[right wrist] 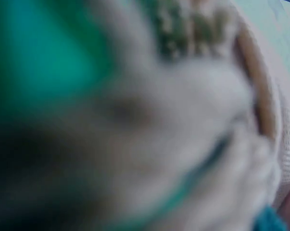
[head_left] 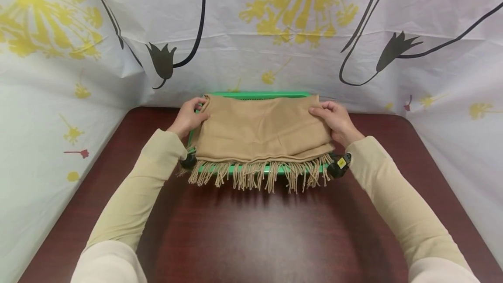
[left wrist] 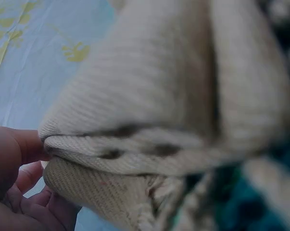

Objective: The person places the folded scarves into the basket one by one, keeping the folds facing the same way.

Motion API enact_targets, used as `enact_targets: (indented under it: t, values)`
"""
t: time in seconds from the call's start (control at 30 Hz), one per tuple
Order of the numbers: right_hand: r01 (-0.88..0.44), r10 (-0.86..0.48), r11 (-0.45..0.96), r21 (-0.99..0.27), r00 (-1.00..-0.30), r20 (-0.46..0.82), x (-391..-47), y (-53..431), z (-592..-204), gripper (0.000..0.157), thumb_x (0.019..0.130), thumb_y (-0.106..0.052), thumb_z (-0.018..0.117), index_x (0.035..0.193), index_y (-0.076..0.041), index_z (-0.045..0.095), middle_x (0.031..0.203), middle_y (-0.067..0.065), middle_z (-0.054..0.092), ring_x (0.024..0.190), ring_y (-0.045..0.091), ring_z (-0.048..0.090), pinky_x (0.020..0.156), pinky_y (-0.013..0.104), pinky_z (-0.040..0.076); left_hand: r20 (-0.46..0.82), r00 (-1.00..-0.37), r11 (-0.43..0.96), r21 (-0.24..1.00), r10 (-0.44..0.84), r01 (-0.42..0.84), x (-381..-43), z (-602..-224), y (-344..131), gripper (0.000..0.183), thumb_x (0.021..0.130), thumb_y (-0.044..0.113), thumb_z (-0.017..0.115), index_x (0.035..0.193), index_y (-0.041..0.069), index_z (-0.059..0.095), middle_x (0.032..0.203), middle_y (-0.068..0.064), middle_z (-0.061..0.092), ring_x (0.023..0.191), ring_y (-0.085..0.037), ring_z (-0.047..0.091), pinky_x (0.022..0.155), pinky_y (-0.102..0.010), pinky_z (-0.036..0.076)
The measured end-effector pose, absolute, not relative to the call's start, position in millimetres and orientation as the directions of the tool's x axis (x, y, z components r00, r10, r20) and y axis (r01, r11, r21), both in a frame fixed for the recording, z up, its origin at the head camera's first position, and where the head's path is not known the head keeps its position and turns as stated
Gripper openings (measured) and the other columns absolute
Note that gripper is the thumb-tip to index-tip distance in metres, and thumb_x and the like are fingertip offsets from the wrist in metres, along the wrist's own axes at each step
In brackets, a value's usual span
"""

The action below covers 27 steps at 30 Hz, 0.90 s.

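Note:
A folded tan scarf (head_left: pixel 259 130) with a fringe (head_left: pixel 255 174) along its near edge lies over a green basket (head_left: pixel 259 95). My left hand (head_left: pixel 191 116) pinches the scarf's far left corner, thumb on top. In the left wrist view, the stacked folds of the scarf (left wrist: pixel 149 96) sit between the thumb and fingers of the left hand (left wrist: pixel 24 178). My right hand (head_left: pixel 334 119) grips the far right corner, thumb on the upper face. The right wrist view is blurred, with the scarf (right wrist: pixel 193 110) close up and green basket (right wrist: pixel 53 53) behind it.
The basket stands at the back of a dark red-brown table (head_left: pixel 259 230). A white curtain (head_left: pixel 251 64) with yellow and black flower prints hangs behind and along both sides. A black wrist device (head_left: pixel 339 165) sits at the right sleeve, near the basket's near corner.

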State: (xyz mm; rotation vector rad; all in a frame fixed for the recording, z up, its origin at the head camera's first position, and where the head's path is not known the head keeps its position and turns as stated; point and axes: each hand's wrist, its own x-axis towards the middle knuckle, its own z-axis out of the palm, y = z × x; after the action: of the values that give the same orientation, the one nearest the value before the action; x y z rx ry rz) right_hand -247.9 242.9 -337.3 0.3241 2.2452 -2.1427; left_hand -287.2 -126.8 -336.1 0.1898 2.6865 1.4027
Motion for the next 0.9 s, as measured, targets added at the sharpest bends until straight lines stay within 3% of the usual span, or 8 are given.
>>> enact_targets:
  t: [0.3,0.9]
  values:
    - [0.179,0.107,0.028,-0.983,-0.979,-0.175,-246,243,-339,0.010,0.076,-0.017,0.070,0.077,-0.016,0.060,0.068,-0.006,0.057,0.052,0.007,0.052,0.047,0.023,0.043,-0.012,-0.983,0.682,0.721,0.184,0.119,-281,-333,-124,0.043,0.088,0.009,0.053,0.129,0.005,0.040,0.118,-0.021,0.042,0.101,-0.034,0.045,0.077,-0.045,0.043]
    - [0.201,0.104,0.178,-0.963,-0.977,-0.184,-247,241,-348,0.019,0.080,-0.018,0.067,0.088,-0.009,0.052,0.066,-0.009,0.057,0.054,0.004,0.053,0.049,0.021,0.044,-0.109,-0.964,0.717,0.690,0.241,0.101,-280,-334,-128,0.049,0.090,0.010,0.050,0.135,0.003,0.030,0.124,-0.024,0.037,0.108,-0.037,0.041,0.082,-0.047,0.039]
